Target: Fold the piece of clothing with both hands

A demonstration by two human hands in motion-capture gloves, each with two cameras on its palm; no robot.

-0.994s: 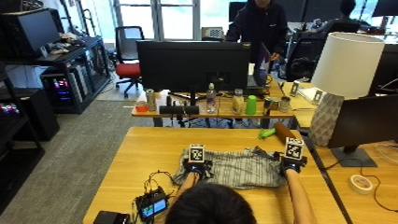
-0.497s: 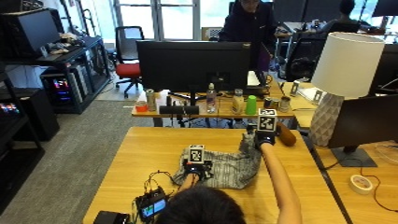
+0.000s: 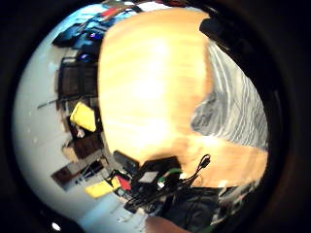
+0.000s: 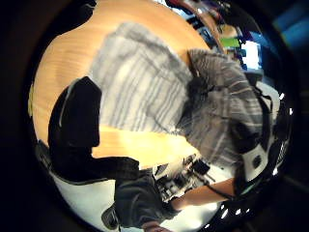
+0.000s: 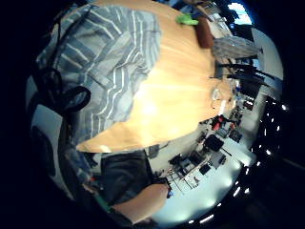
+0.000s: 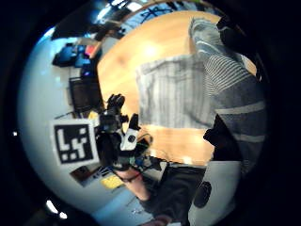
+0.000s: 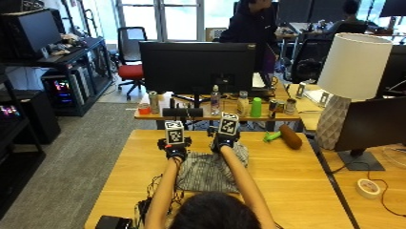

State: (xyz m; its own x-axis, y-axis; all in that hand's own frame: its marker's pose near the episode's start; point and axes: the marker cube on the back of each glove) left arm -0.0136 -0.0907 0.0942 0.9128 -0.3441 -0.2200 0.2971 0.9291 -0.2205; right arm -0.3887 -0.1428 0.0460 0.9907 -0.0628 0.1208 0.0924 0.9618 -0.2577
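A grey striped garment (image 7: pixel 204 172) lies on the wooden table (image 7: pixel 285 181) straight ahead of me. My right hand (image 7: pixel 222 142) is at its far edge and grips a raised fold of the cloth, which hangs close to that palm in the right palm views (image 5: pixel 105 52) (image 6: pixel 235 94). My left hand (image 7: pixel 176 151) hovers just left of it over the garment's far left corner. Its fingers are spread and hold nothing in the right thumb side view (image 6: pixel 115 129). The flat part of the garment (image 4: pixel 140 92) shows under the left palm.
A green object (image 7: pixel 271 136) and a brown roll (image 7: pixel 291 137) lie on the table to the right of the hands. A black device with cables (image 7: pixel 143 210) sits at the near left. A lamp (image 7: pixel 346 90) and a tape roll (image 7: pixel 368 187) stand at the right.
My right hand has swung left from the far right with the garment's edge, bringing that side over the rest. My left hand has moved a little farther and left.
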